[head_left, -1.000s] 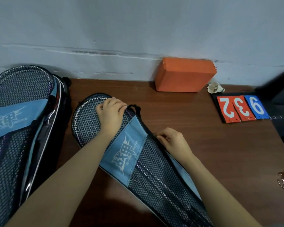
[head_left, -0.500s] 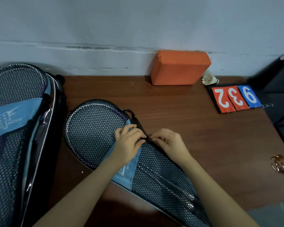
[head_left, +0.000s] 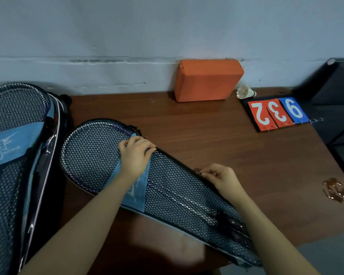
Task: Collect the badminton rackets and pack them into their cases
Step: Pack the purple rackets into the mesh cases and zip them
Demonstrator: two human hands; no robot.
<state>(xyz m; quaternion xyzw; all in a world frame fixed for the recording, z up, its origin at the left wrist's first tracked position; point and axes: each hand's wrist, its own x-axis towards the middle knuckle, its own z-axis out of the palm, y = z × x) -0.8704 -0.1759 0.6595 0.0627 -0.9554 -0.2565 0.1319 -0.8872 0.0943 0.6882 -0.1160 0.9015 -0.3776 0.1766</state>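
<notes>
Zipping is well under way: over the last second the right hand [head_left: 219,178] has drawn the zipper pull [head_left: 199,173] down the right edge of the mesh case [head_left: 99,155], from up beside the left hand to partway toward the handle end, so I judge this case closed over its head section and open only lower down. Left to right: one larger racket bag [head_left: 14,155] lies at the table's [head_left: 207,139] left edge; just beside it lies the one mesh case with a racket inside (its frame shows through the netting); the left hand [head_left: 135,155] grips the case's edge by the blue band, fingers curled over it; the right pinches the pull between thumb and fingertips. Farther back stand one orange block [head_left: 207,80], one shuttlecock [head_left: 245,92] and one scoreboard [head_left: 276,114] of three cards.
</notes>
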